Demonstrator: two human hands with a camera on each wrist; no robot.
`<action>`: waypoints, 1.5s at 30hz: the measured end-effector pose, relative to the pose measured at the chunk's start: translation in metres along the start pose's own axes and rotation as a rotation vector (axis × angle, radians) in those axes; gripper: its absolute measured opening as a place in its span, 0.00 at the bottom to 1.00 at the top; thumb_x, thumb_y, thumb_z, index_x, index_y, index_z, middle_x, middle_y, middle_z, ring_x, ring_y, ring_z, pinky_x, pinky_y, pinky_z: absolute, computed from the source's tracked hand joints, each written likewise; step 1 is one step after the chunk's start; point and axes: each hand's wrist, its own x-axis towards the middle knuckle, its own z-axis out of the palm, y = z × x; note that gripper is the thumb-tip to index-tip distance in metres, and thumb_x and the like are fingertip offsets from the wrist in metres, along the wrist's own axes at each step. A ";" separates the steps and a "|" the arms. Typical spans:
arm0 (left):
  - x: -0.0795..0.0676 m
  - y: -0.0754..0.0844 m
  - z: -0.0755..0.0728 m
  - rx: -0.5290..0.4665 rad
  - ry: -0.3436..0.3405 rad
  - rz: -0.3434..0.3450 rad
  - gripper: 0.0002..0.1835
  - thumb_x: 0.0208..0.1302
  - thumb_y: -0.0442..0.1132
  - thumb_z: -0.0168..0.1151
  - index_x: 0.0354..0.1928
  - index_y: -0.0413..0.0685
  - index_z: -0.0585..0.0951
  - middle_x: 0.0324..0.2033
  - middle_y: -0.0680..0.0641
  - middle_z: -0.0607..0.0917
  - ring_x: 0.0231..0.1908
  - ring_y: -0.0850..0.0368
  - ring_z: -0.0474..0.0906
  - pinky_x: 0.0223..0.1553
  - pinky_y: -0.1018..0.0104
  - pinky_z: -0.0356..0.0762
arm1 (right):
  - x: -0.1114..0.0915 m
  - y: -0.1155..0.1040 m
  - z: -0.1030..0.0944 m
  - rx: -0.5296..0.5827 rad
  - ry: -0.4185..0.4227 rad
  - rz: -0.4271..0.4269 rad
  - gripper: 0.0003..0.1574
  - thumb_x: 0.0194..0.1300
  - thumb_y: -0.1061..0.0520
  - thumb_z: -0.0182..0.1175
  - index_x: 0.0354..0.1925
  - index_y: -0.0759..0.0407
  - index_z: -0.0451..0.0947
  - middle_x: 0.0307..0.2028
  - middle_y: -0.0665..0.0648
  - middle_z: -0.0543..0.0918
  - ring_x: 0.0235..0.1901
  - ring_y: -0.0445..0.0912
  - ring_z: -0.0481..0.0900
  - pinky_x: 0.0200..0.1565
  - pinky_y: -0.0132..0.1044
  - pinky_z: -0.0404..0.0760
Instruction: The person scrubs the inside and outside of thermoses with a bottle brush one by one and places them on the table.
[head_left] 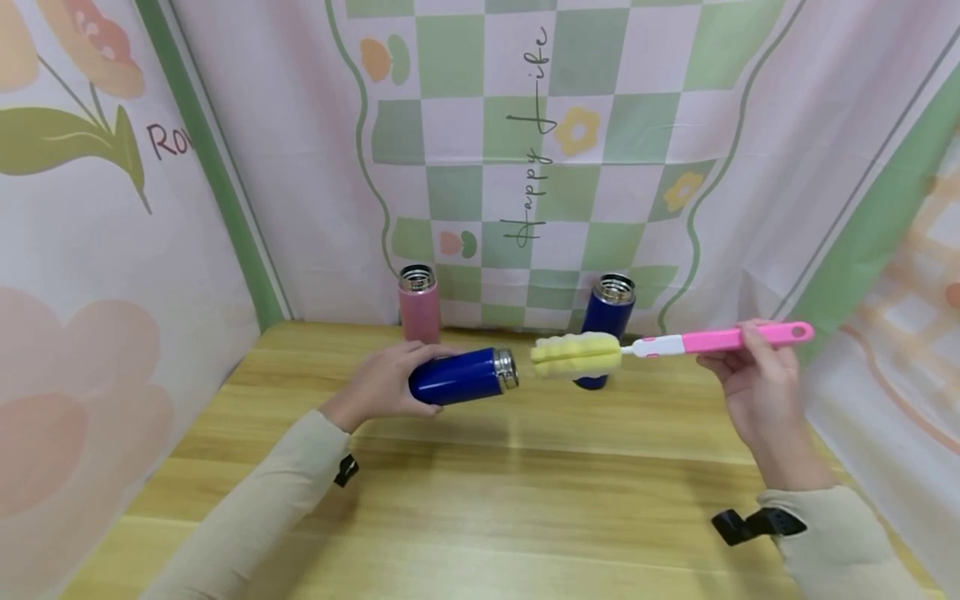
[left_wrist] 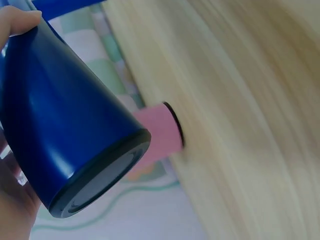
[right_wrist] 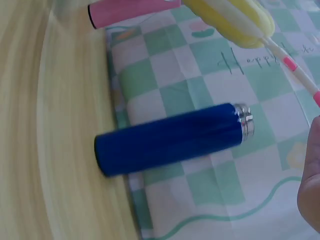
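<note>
My left hand [head_left: 390, 382] grips a blue thermos bottle [head_left: 459, 377] round its base end, tilted onto its side with the uncapped steel mouth facing right. In the left wrist view the dark base of this blue bottle [left_wrist: 75, 115] faces the camera. My right hand [head_left: 765, 392] holds a bottle brush by its pink handle [head_left: 716, 339]. The brush's yellow and white sponge head [head_left: 576, 355] points left, a short gap away from the bottle's mouth. In the right wrist view the sponge head [right_wrist: 240, 20] shows at the top, with part of the right hand [right_wrist: 311, 180] at the edge.
A pink bottle [head_left: 420, 308] stands uncapped at the back of the wooden table [head_left: 480, 517], behind the left hand. Another blue bottle [head_left: 609, 307] stands at the back right, partly covered by the sponge head. A checkered curtain [head_left: 517, 125] hangs behind the table.
</note>
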 end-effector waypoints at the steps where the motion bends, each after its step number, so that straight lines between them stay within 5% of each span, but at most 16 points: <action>1: -0.002 -0.002 0.000 -0.002 0.000 -0.012 0.44 0.44 0.58 0.80 0.68 0.75 0.72 0.53 0.50 0.82 0.48 0.51 0.79 0.45 0.47 0.79 | 0.000 -0.002 -0.002 0.003 0.001 0.000 0.10 0.79 0.68 0.38 0.42 0.72 0.66 0.38 0.71 0.83 0.37 0.59 0.86 0.42 0.45 0.84; 20: 0.007 0.008 0.007 0.056 -0.037 -0.013 0.44 0.43 0.60 0.80 0.66 0.77 0.73 0.54 0.52 0.80 0.50 0.52 0.76 0.46 0.47 0.77 | 0.000 0.005 0.008 -0.045 -0.049 0.078 0.08 0.80 0.66 0.41 0.44 0.70 0.66 0.41 0.69 0.84 0.40 0.56 0.86 0.44 0.41 0.84; 45: 0.013 0.020 0.013 0.062 0.006 0.097 0.41 0.44 0.59 0.78 0.65 0.74 0.74 0.53 0.54 0.82 0.49 0.57 0.78 0.45 0.53 0.79 | 0.002 0.010 0.012 -0.280 0.022 -0.018 0.06 0.77 0.65 0.47 0.44 0.70 0.67 0.40 0.66 0.82 0.40 0.52 0.86 0.46 0.41 0.81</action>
